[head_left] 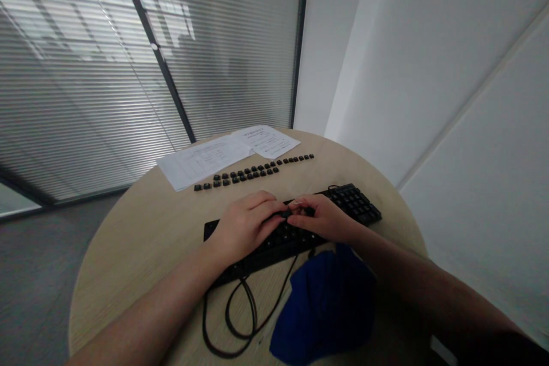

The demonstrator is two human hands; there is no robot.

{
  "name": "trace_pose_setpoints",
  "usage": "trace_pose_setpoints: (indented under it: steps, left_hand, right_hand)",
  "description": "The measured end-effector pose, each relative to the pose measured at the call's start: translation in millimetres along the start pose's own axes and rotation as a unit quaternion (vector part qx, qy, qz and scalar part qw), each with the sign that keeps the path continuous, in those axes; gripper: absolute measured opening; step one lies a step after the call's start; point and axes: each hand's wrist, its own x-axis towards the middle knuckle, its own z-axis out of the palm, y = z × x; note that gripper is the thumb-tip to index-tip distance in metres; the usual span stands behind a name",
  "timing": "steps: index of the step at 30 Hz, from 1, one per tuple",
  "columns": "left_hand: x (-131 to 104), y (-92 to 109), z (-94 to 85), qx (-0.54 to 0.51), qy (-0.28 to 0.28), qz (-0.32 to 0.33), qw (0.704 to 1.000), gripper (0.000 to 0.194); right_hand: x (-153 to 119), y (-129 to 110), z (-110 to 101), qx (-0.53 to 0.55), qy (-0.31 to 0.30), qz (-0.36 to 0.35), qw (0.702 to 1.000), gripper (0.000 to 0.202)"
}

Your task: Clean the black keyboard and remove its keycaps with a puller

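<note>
- The black keyboard (277, 243) lies flat beneath both hands, running out past the left hand on one side and past the right hand on the other.
- Left hand (246, 223): half closed over the middle keys, thumb below the fingers, a small dark piece at the tips; I cannot tell if it is gripped.
- Right hand (328, 217): fingers curled inward, tips meeting the left hand's; whether they pinch anything is hidden.
- The keyboard is probably light and stiff, best steadied by its long edges; the small loose keys (243, 178), set out in two rows beyond the hands, look hard, slick and best pinched by their sides.
- Paper sheets (206, 160) lie beyond those keys; they would bend easily.
- Nearer than the hands, a looped cable (204, 323) and a soft blue cloth (328, 297) rest on the round, pale wooden desk (115, 269).
- Past the desk, blinds (240, 57) hang ahead; a plain wall (429, 68) stands to the hands' right.
</note>
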Motion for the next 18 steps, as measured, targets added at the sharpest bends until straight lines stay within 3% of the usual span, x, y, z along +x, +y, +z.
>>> trace_pose_setpoints:
  steps: [5,11,15,18]
  left_hand:
    - [0.1,2.1,0.7,-0.004,-0.02,0.015,1.0,0.018]
    - [-2.0,-0.1,-1.0,0.003,-0.037,0.01,0.999,0.019]
    - [-4.1,-17.7,-10.1,0.039,-0.035,-0.062,0.997,0.023]
    - [-6.1,-37.7,-14.0,0.063,-0.099,-0.122,0.985,0.021]
  right_hand:
    - [1.7,4.8,-0.7,0.015,-0.026,0.02,0.999,0.03]
    - [7.7,-0.7,-7.7,-0.007,-0.052,0.038,0.998,0.024]
    - [46.5,17.3,-32.9,-0.109,0.0,0.037,0.993,0.028]
    - [94.8,51.0,-55.5,-0.236,0.038,0.044,0.97,0.025]
